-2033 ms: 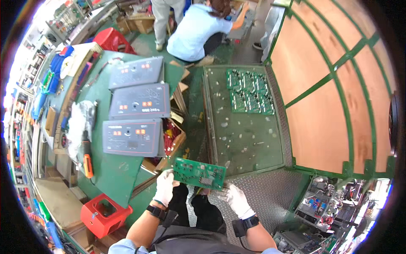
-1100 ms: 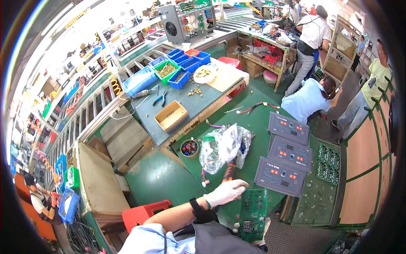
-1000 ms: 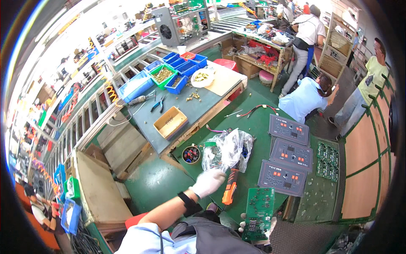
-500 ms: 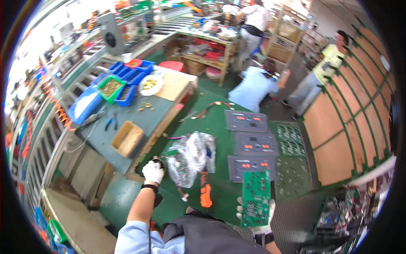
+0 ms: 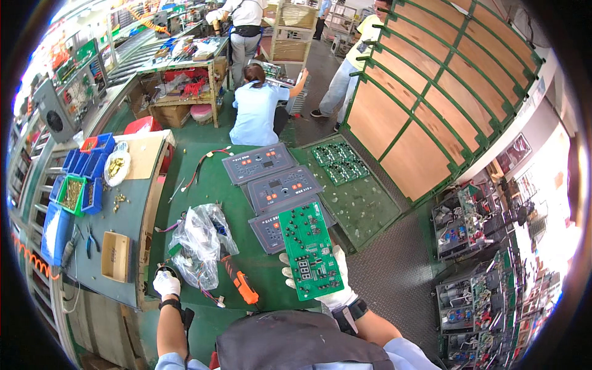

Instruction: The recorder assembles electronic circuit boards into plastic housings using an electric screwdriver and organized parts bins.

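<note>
White cotton gloves cover both hands. The right hand point(image 5: 336, 290) grips a green circuit board point(image 5: 310, 251) from beneath, fingers curled around its lower edge, so the board stands tilted up above the green worktop point(image 5: 209, 185) with its component side facing the wearer, a hold that seems meant for looking it over. The left hand point(image 5: 166, 283) reaches out low on the left, its fingers closed over a small round dark pot point(image 5: 165, 271) near the worktop's front edge; how firmly it grips I cannot tell.

Between the two hands lie an orange-handled screwdriver point(image 5: 241, 284) and a crumpled clear plastic bag point(image 5: 200, 243) with small parts inside, both within easy reach. Just behind the raised board, three grey control panels point(image 5: 280, 188) lie face up in a staggered row, probably laid out so that each can take a board. Beyond them, a sheet of more green boards point(image 5: 339, 161) rests on a flat mat.

Farther left, blue bins point(image 5: 80, 163), a plate of brass fittings point(image 5: 116, 168) and a small cardboard box point(image 5: 115, 256) sit on a side bench point(image 5: 126, 216). At the back, a person in a light blue shirt point(image 5: 254, 114) crouches on the floor, and large wooden panels in green frames point(image 5: 431, 92) lean on the right.
</note>
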Demonstrator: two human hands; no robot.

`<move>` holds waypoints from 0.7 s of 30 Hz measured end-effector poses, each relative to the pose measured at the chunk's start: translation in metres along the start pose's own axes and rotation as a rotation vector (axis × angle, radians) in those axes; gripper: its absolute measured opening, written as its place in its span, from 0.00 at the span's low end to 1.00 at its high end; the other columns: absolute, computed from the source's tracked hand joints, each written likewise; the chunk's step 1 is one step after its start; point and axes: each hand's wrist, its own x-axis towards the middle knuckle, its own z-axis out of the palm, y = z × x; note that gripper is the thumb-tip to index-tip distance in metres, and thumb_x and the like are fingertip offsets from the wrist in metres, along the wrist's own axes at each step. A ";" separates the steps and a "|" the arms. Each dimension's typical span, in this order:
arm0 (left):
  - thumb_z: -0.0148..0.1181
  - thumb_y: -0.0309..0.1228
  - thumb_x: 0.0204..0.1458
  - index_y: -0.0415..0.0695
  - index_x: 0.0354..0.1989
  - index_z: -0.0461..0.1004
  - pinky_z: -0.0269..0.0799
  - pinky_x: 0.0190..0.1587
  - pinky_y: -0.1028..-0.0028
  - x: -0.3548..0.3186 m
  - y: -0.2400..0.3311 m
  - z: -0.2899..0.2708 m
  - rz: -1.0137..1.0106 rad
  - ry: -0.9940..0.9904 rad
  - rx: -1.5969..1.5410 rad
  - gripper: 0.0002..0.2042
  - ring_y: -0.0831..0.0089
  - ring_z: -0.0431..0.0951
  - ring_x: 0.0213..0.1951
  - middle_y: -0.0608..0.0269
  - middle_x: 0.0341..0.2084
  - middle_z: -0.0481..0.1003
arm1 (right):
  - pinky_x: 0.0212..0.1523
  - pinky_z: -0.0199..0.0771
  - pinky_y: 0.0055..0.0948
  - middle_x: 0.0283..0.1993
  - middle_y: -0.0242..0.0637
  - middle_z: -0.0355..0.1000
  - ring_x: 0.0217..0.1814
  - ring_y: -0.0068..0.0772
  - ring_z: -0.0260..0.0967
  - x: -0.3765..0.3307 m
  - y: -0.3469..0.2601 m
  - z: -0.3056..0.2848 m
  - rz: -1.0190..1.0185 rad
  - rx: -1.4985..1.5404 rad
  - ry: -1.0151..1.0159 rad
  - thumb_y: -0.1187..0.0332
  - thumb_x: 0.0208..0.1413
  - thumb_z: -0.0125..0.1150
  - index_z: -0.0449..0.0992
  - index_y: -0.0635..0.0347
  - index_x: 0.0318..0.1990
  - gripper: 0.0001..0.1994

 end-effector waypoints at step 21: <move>0.56 0.30 0.38 0.40 0.29 0.80 0.75 0.45 0.62 -0.014 -0.009 -0.037 0.058 -0.075 -0.204 0.11 0.53 0.80 0.39 0.47 0.33 0.79 | 0.59 0.67 0.54 0.66 0.56 0.55 0.59 0.57 0.64 -0.014 -0.006 -0.020 0.029 0.002 -0.177 0.34 0.50 0.51 0.50 0.62 0.69 0.48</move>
